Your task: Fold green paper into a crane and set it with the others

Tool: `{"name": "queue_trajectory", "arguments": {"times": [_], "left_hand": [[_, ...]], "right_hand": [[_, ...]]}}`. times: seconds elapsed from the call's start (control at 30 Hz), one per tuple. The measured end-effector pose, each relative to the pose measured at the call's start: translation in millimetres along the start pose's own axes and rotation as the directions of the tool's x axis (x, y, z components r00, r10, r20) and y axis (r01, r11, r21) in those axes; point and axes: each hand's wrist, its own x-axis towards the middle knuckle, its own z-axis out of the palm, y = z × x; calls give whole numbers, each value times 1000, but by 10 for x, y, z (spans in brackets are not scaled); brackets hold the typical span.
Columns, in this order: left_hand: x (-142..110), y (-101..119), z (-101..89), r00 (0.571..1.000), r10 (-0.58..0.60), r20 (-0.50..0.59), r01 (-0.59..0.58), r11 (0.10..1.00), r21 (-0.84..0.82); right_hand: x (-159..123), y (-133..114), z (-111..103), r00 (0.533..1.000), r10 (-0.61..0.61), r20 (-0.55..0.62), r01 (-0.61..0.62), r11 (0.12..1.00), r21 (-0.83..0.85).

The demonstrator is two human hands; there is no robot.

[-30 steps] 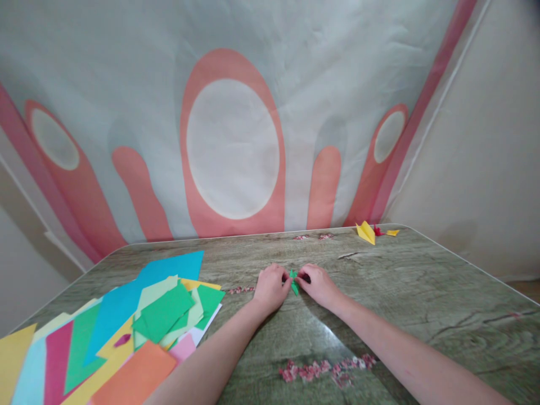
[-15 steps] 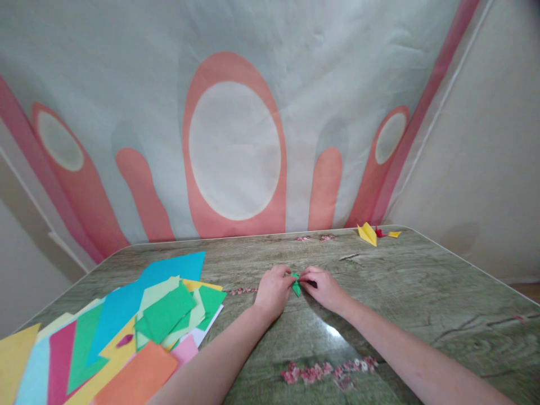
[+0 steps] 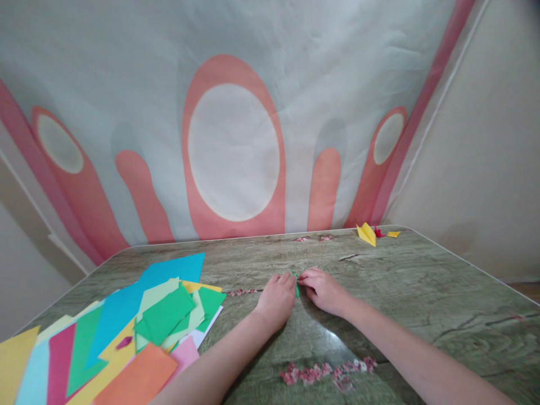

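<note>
Between my two hands, near the middle of the table, is a small folded green paper (image 3: 297, 289). My left hand (image 3: 277, 301) lies over its left side, fingers together and pressing it, and hides much of it. From the right, my right hand (image 3: 324, 290) pinches the paper's edge between thumb and fingertips. Only a narrow green strip shows between the hands, so its folded shape is hard to make out.
Coloured paper sheets (image 3: 166, 309) lie heaped at the left, with a small purple folded piece (image 3: 124, 342) on top. A yellow folded paper (image 3: 367, 234), a red one (image 3: 378, 232) and a smaller yellow piece (image 3: 394, 234) sit by the far right edge. A printed curtain (image 3: 304, 112) hangs behind the table.
My left hand has turned and slid over the green paper, covering more of it. My right fingertips have moved slightly left against it, and less green shows.
</note>
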Motion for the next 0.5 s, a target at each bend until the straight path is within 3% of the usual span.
{"name": "queue_trajectory", "arguments": {"times": [0.27,0.5], "left_hand": [[-7,-45,-100,997,-7,75,7,1000,6],[-53,-72,-177,993,-39,110,36,999,25]], "right_hand": [[-38,-38,-111,989,-69,132,84,990,-112],[-39,-205,-131,980,3,200,67,937,-343]]}}
